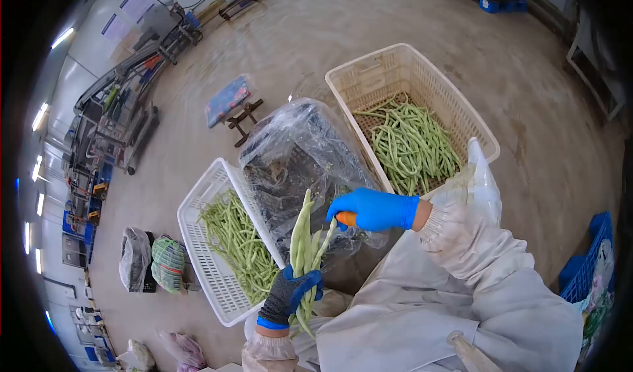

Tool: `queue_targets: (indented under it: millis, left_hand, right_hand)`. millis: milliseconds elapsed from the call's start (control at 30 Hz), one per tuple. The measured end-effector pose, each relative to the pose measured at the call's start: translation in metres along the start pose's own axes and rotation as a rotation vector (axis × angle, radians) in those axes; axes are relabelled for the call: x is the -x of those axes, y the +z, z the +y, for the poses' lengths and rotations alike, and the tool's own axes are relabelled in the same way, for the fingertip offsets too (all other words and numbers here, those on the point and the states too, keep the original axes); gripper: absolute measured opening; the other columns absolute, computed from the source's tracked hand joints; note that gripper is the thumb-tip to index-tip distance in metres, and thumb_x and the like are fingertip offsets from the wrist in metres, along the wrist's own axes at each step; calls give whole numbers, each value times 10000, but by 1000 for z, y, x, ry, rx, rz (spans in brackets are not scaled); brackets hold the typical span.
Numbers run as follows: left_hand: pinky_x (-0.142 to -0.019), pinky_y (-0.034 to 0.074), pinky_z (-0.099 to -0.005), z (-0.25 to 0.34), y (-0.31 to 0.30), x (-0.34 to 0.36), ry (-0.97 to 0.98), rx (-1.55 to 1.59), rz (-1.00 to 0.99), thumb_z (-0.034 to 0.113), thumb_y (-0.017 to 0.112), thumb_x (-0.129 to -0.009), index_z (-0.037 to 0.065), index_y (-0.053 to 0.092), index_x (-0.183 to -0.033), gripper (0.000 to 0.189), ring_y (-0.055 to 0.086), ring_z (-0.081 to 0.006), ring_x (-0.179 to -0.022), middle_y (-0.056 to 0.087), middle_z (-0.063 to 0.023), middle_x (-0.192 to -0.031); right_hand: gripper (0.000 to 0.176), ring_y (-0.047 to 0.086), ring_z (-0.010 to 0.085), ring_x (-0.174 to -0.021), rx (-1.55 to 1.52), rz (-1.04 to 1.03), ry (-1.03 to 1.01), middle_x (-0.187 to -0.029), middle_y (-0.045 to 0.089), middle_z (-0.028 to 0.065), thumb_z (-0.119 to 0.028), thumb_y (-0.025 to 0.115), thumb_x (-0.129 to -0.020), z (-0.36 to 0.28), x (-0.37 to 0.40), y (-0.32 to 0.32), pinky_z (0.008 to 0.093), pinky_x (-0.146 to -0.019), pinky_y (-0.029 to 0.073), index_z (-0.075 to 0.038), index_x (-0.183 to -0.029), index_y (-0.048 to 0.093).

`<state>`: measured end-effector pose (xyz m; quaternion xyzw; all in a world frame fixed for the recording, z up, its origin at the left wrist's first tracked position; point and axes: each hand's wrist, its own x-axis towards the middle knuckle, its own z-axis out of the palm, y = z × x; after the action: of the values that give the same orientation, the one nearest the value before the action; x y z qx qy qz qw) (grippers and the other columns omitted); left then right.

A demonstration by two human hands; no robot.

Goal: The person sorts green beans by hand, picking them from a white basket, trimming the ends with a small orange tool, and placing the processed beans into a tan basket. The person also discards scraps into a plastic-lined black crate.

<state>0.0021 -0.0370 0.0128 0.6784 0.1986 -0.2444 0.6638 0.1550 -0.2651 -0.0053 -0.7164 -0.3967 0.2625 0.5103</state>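
Observation:
My left hand (290,295), in a dark grey and blue glove, is closed round a bunch of long flat green beans (302,243), their tips pointing up. My right hand (379,208), in a blue glove, grips a small tool by its orange handle (346,219); the blade or tip is too small to make out. This hand is beside the upper end of one bean that leans out from the bunch. Below both hands stands a dark crate lined with a clear plastic bag (297,131), with scraps inside.
A white crate (198,247) of green beans stands left, and a cream crate (471,111) of beans at the right. Beyond are a small stool (242,121), a blue packet (227,100), a green net sack (168,263), a blue crate (597,256) and carts along the left wall.

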Motion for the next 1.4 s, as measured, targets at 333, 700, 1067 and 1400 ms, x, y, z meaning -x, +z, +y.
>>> queue_targets:
  millis: [333, 700, 1067, 1400]
  left_hand:
    - [-572, 499, -279, -3, -11, -8, 11, -33, 3, 135, 644, -827, -2, 553, -1098, 318, 582, -154, -621, 592, -65, -761]
    - [-598, 493, -265, 6, 1, -4, 10, 91, -50, 150, 631, -834, -11, 534, -1092, 320, 571, -137, -658, 586, -59, -793]
    - [-583, 491, -269, 0, 3, -5, 26, -39, -53, 149, 639, -827, -10, 545, -1108, 336, 579, -148, -639, 595, -64, -786]
    - [-576, 478, -266, -8, -1, -15, 87, -27, 15, 111, 638, -821, 1, 541, -1056, 277, 564, -145, -637, 580, -58, -768]
  right_hand:
    - [116, 623, 345, -730, 887, 14, -223, -767, 602, 147, -110, 601, -727, 0, 7, 9, 414, -606, 500, -51, -826, 587]
    - [227, 606, 342, -803, 479, 908, -405, -961, 612, 192, -90, 528, -828, 24, -25, -4, 377, -726, 495, -52, -1024, 634]
    - [160, 572, 360, -814, 379, 76, -113, -944, 546, 163, -115, 557, -821, -9, -35, 9, 423, -668, 473, -61, -971, 570]
    - [197, 569, 361, -871, 473, 137, -138, -952, 552, 174, -133, 540, -797, 10, -35, 27, 447, -743, 477, -55, -970, 590]
